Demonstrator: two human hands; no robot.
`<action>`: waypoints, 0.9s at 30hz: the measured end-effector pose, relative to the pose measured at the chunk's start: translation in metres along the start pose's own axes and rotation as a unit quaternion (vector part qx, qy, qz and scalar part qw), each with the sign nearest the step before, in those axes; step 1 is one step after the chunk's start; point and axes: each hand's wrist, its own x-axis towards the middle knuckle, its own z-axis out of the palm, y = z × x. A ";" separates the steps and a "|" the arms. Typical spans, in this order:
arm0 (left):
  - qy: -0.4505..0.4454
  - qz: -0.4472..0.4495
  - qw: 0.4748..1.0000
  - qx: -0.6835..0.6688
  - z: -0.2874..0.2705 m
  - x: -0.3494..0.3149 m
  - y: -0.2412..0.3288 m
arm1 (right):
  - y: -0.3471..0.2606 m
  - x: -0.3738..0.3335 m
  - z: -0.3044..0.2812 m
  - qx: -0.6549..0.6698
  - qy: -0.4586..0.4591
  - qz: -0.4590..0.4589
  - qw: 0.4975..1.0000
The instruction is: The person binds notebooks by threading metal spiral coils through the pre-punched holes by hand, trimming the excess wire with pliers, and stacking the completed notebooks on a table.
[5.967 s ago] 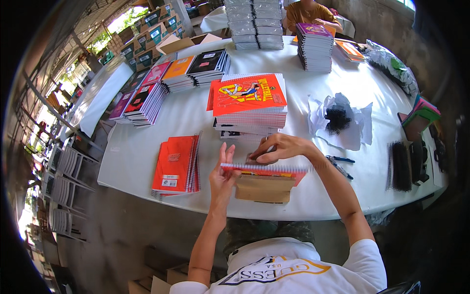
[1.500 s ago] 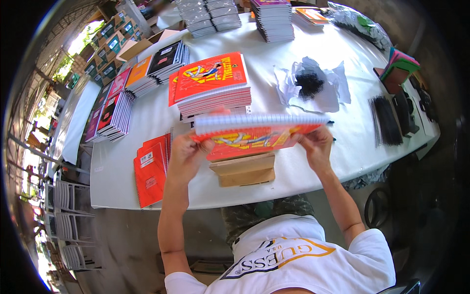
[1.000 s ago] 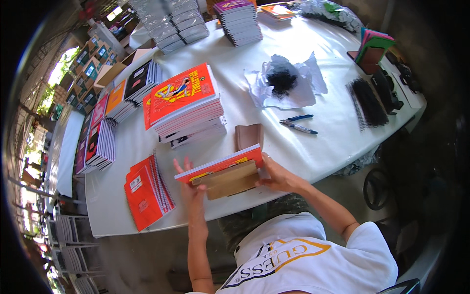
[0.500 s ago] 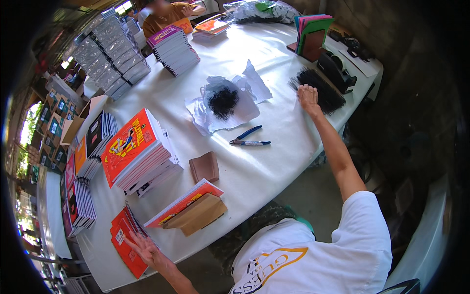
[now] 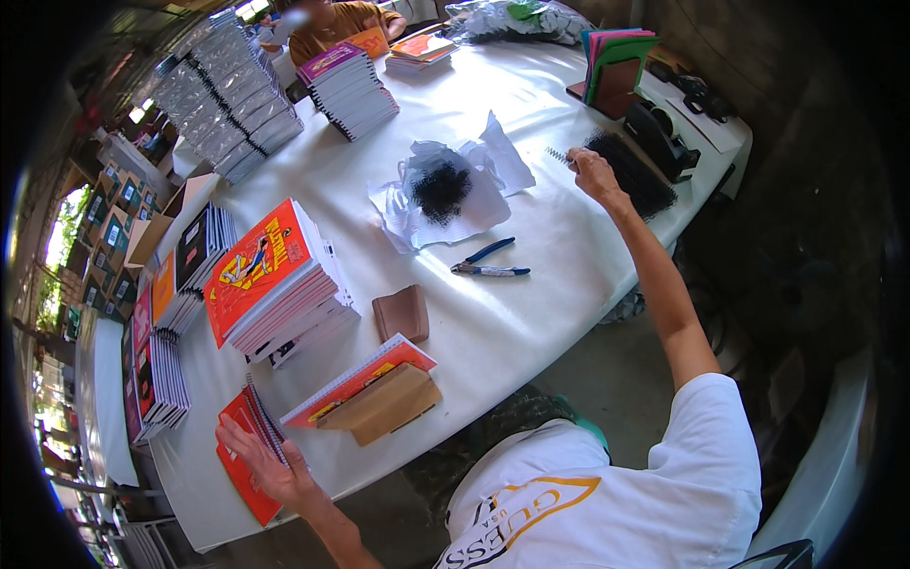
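Pinched in my right hand [image 5: 597, 178] is a thin black spiral binding coil [image 5: 556, 155], its free end pointing to the left. Beside that hand lies a dense bundle of similar black coils [image 5: 645, 180]. My left hand [image 5: 267, 467] rests open, fingers extended, over red spiral notebooks [image 5: 243, 408] at the near left edge of the table. Right of it, another red notebook [image 5: 365, 370] leans upright against a brown holder [image 5: 398, 403]. Blue-handled cutting pliers [image 5: 488, 270] lie mid-table.
Crumpled white paper [image 5: 398, 223] holds a heap of short black pieces [image 5: 442, 192]. Notebook stacks [image 5: 275, 275] and plastic-wrapped piles [image 5: 227, 104] line the left. A brown block [image 5: 400, 313], a tape dispenser [image 5: 659, 137] and a folder rack [image 5: 611, 76] stand around; another person [image 5: 332, 28] sits across.
My right hand has lifted slightly left of the bundle with one coil now sticking out of it. My left hand has shifted a little up and left over the red notebooks.
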 end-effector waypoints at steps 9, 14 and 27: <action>-0.027 0.023 0.997 0.064 0.022 0.005 0.041 | -0.007 -0.010 0.011 -0.045 0.087 -0.049 0.994; -0.134 0.142 0.957 0.216 0.057 0.019 0.053 | -0.090 -0.025 -0.033 -0.029 0.115 -0.217 0.969; -0.245 0.122 0.912 0.306 0.064 0.026 0.058 | 0.066 0.006 -0.038 0.698 -0.027 0.032 0.715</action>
